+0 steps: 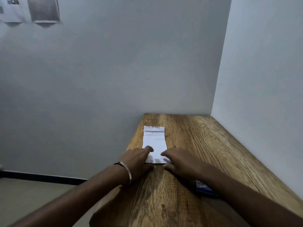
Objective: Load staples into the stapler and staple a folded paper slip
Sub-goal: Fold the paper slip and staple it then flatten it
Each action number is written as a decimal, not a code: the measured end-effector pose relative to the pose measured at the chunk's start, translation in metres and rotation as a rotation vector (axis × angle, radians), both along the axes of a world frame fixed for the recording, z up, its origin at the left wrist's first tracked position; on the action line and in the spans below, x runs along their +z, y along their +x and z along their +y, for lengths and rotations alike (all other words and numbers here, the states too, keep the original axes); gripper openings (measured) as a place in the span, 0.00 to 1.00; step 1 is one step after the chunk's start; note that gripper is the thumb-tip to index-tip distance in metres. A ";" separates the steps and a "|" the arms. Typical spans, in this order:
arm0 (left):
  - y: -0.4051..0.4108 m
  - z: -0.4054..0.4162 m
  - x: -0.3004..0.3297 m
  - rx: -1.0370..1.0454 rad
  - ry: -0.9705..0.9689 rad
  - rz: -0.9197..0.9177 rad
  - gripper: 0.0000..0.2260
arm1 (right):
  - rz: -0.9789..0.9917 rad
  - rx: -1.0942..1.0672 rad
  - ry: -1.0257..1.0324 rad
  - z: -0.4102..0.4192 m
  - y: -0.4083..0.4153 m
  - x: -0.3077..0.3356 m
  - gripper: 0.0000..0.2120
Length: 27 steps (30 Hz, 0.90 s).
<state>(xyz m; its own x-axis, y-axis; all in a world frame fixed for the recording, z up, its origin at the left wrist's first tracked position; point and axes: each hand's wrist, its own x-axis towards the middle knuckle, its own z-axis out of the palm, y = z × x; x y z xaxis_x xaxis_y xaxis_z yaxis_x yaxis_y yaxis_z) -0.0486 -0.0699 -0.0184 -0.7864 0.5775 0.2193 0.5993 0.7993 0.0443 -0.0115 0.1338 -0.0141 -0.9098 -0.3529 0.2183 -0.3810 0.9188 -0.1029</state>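
A white paper slip (154, 140) lies flat on the wooden table (205, 145), its far end folded over with small printed text showing. My left hand (139, 158) rests on the slip's near left corner, fingers spread, a metal bangle on the wrist. On the slip's near right corner my right hand (178, 161) presses down with its fingers apart. Neither hand grips the paper. A dark blue object (205, 189), perhaps the stapler or staple box, lies partly hidden under my right forearm.
The table stands in a corner, with a grey wall along its left and far edges and a white wall on its right. Two dark prints (44, 9) hang high on the left wall. The floor shows at lower left.
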 end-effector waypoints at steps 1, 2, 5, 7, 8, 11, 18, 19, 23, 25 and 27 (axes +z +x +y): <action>-0.001 -0.003 -0.002 -0.012 0.039 0.028 0.24 | 0.024 0.002 -0.024 0.002 -0.001 -0.001 0.23; -0.002 -0.005 -0.002 -0.025 0.072 0.059 0.23 | 0.055 0.006 -0.038 0.002 -0.003 -0.002 0.24; -0.004 -0.005 0.000 -0.063 0.092 0.087 0.15 | 0.117 0.042 -0.016 0.003 -0.008 -0.003 0.17; -0.004 -0.004 0.001 -0.076 0.068 0.063 0.12 | 0.127 0.069 0.011 0.003 -0.010 -0.004 0.11; -0.004 -0.003 0.001 -0.082 0.060 0.055 0.12 | 0.130 0.076 0.014 0.004 -0.010 -0.005 0.10; -0.005 -0.002 -0.001 -0.098 0.055 0.057 0.12 | 0.151 0.086 0.029 0.005 -0.011 -0.007 0.08; -0.007 -0.001 0.002 -0.113 0.052 0.060 0.14 | 0.188 0.092 0.021 0.004 -0.011 -0.004 0.08; -0.007 -0.001 0.004 -0.111 0.078 0.057 0.13 | 0.180 0.083 -0.002 0.004 -0.010 -0.002 0.08; -0.010 0.002 0.015 -0.093 0.159 0.057 0.11 | 0.112 0.071 -0.067 0.004 -0.008 0.008 0.09; -0.013 0.005 0.019 -0.094 0.157 0.035 0.11 | 0.075 0.079 -0.072 0.003 -0.010 0.012 0.10; -0.015 0.006 0.021 -0.100 0.155 0.008 0.10 | 0.059 0.087 -0.069 0.002 -0.013 0.015 0.10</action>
